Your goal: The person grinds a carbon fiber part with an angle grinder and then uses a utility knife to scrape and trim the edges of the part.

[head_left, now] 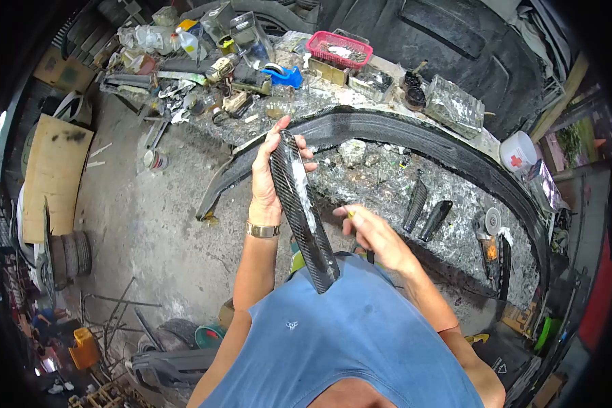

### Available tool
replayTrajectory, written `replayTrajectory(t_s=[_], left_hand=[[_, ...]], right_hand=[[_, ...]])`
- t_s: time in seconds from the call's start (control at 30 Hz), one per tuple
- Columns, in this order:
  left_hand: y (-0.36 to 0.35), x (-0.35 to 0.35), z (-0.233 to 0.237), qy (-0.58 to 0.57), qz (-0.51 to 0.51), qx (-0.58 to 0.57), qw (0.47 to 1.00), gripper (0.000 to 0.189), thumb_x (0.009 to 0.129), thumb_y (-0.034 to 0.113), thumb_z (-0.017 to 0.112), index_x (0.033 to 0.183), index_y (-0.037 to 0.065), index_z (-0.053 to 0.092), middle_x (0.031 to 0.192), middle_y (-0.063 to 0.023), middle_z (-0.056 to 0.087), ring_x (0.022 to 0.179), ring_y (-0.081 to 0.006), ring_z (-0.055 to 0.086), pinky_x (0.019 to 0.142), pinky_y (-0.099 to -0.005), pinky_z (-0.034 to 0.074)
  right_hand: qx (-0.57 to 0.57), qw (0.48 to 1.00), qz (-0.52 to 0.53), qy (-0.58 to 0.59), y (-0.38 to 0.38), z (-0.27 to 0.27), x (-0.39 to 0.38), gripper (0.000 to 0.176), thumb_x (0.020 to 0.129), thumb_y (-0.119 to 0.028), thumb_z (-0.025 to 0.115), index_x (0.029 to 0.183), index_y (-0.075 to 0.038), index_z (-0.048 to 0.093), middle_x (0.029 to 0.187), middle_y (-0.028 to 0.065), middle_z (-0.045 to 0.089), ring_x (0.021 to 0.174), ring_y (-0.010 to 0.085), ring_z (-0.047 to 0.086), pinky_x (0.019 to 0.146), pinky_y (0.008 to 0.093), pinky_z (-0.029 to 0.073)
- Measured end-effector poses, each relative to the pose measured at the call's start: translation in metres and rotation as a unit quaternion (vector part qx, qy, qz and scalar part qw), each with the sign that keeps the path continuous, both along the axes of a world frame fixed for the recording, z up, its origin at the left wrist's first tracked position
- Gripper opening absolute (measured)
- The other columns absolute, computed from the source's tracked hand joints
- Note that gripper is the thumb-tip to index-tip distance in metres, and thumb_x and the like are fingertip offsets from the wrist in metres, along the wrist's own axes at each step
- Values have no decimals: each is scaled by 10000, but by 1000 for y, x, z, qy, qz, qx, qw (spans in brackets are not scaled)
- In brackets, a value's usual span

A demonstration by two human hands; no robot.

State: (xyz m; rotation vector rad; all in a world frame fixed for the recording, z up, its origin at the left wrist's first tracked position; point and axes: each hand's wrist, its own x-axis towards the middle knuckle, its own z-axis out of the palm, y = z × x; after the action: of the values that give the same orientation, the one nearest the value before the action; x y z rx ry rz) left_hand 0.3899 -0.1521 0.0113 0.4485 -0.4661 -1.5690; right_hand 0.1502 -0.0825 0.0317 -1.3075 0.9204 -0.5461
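Note:
My left hand (pixel 268 163), with a watch on the wrist, is closed round the upper end of a long black carbon-fibre trim piece (pixel 304 204). The piece slants down towards my chest, its lower end close to the blue shirt. A whitish streak or glare runs along its glossy face. My right hand (pixel 377 238) is just right of the piece, apart from it, fingers curled together. A tiny yellow spot shows at its fingertips; what it is I cannot make out. Two smaller carbon-fibre pieces (pixel 415 205) lie on the stained workbench (pixel 381 187) to the right.
A long curved black bumper-like part (pixel 387 132) arches across the bench. An angle grinder (pixel 489 234) lies at right. Farther back are a pink basket (pixel 338 49), a blue tape dispenser (pixel 283 77) and a white bucket (pixel 518 151). A can (pixel 155 160) stands on the floor at left.

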Motion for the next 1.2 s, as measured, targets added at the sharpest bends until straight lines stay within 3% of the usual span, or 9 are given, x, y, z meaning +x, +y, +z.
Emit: replayTrajectory(t_s=[0.1, 0.13, 0.2, 0.27, 0.47, 0.6, 0.67, 0.8, 1.2], left_hand=[[-4, -8, 10, -25, 4, 12, 1000, 510, 938, 204, 585, 1399, 60, 420, 1016, -152, 634, 889, -268, 682, 788, -425, 620], [-5, -11, 13, -32, -9, -8, 999, 513, 911, 163, 602, 1374, 39, 419, 1101, -182, 621, 1015, -301, 659, 931, -448, 567], [-5, -23, 26, -45, -2, -22, 999, 496, 912, 161, 597, 1359, 32, 425, 1140, -197, 607, 1080, -313, 632, 982, -447, 535], [-5, -31, 34, -69, 2, -49, 996, 439, 919, 155, 578, 1316, 24, 445, 1224, -232, 571, 1212, -345, 563, 1081, -447, 456], [-7, -43, 39, -66, -11, -70, 995, 414, 931, 185, 558, 1297, 25, 448, 1189, -226, 591, 1171, -350, 590, 1030, -446, 497], [-7, -47, 39, -56, -16, -74, 996, 407, 930, 177, 554, 1290, 29, 433, 1144, -209, 605, 1120, -328, 617, 984, -439, 524], [-6, -48, 41, -51, -16, -75, 996, 403, 929, 169, 553, 1285, 32, 427, 1127, -201, 609, 1102, -316, 626, 968, -435, 533], [-4, -48, 42, -40, -26, -61, 997, 425, 926, 168, 551, 1310, 41, 422, 1115, -189, 607, 1092, -309, 633, 934, -447, 564], [-3, -49, 42, -35, -34, -45, 998, 518, 889, 193, 565, 1360, 35, 417, 1124, -179, 605, 1115, -320, 621, 963, -460, 560]], right_hand=[[-7, 1000, -21, -21, -15, 14, -1, 357, 1018, -379, 511, 1109, -44, 591, 829, 40, 539, 761, 94, 528, 656, 295, 427], [-50, 999, -13, 16, -20, 18, 0, 316, 1015, -348, 527, 1051, -38, 577, 801, 32, 534, 731, 94, 527, 639, 293, 428], [-119, 992, -28, 8, -29, 24, 5, 245, 1007, -263, 563, 921, -36, 526, 722, 20, 530, 636, 109, 526, 596, 294, 436], [-171, 984, -32, 30, -41, 34, 5, 220, 1013, -241, 540, 935, -36, 528, 698, 51, 552, 614, 138, 548, 595, 316, 447], [-250, 960, -3, 122, -60, 56, 10, 221, 1018, -246, 511, 951, -36, 535, 663, 103, 554, 613, 267, 578, 594, 413, 435], [-304, 943, -1, 135, -60, 48, 14, 211, 1020, -239, 497, 965, -41, 543, 655, 100, 562, 618, 266, 607, 596, 422, 451], [-252, 962, -8, 107, -58, 51, 15, 236, 1039, -215, 465, 976, -25, 592, 658, 37, 553, 532, 121, 531, 504, 294, 434], [-193, 978, 3, 77, -54, 54, 18, 227, 1029, -213, 447, 978, -15, 546, 664, 78, 604, 526, 196, 622, 513, 352, 492], [-83, 997, -5, 9, -50, 50, 20, 252, 1036, -241, 443, 951, -36, 563, 701, 20, 617, 520, 91, 613, 454, 213, 469]])
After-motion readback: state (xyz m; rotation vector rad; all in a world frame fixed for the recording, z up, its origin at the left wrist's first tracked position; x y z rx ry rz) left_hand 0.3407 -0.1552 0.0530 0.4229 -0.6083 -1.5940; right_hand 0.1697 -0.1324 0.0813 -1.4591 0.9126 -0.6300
